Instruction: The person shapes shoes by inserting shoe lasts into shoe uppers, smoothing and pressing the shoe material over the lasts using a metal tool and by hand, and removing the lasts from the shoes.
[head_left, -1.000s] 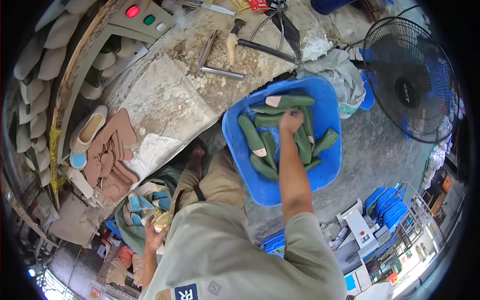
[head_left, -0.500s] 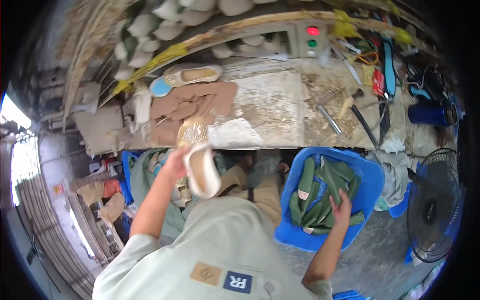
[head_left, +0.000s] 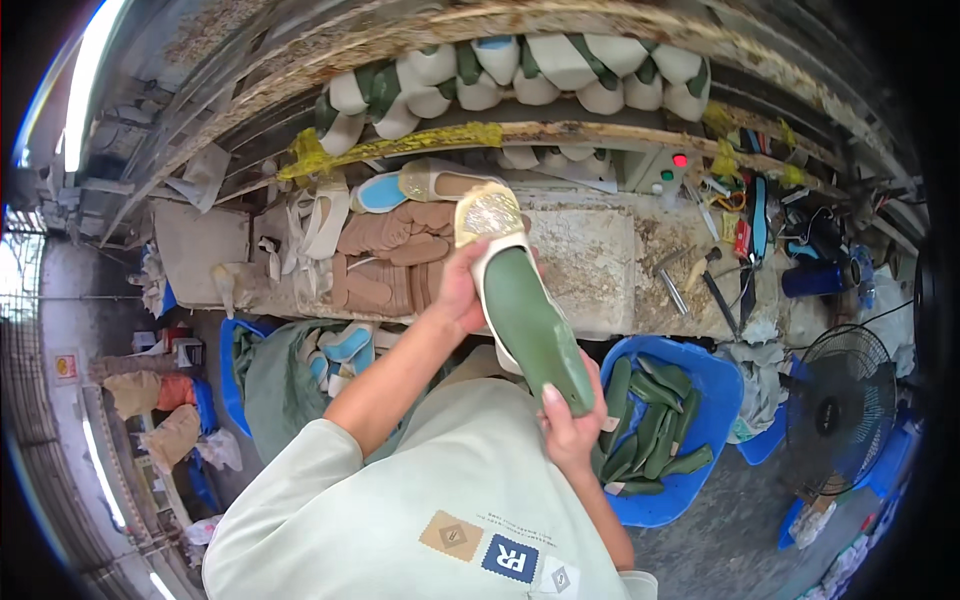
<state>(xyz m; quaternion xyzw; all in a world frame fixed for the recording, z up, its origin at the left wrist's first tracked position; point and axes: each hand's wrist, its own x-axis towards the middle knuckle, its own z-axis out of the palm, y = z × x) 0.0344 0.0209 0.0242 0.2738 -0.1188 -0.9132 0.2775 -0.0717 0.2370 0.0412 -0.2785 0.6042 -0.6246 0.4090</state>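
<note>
My left hand (head_left: 462, 290) grips a cream flat shoe (head_left: 490, 215) with a gold, glittery toe, held up in front of the bench. A green shoe last (head_left: 530, 310) sits inside it, its heel end sticking out toward me. My right hand (head_left: 575, 425) is closed round that heel end, the thumb on top. The last's toe end is hidden within the shoe. To the right, a blue plastic bin (head_left: 650, 515) holds several green lasts (head_left: 655, 440).
On the bench lie brown insole pieces (head_left: 390, 285), a second gold-and-cream shoe (head_left: 420, 180), a hammer (head_left: 672, 290) and other tools. Shoes on lasts line the shelf (head_left: 540, 130) above. A black fan (head_left: 835, 410) stands at the right, green cloth (head_left: 285, 375) at the left.
My right hand has come out of the bin with a green last, which is now inside the shoe. My left hand has moved right and turned the shoe's toe away from me.
</note>
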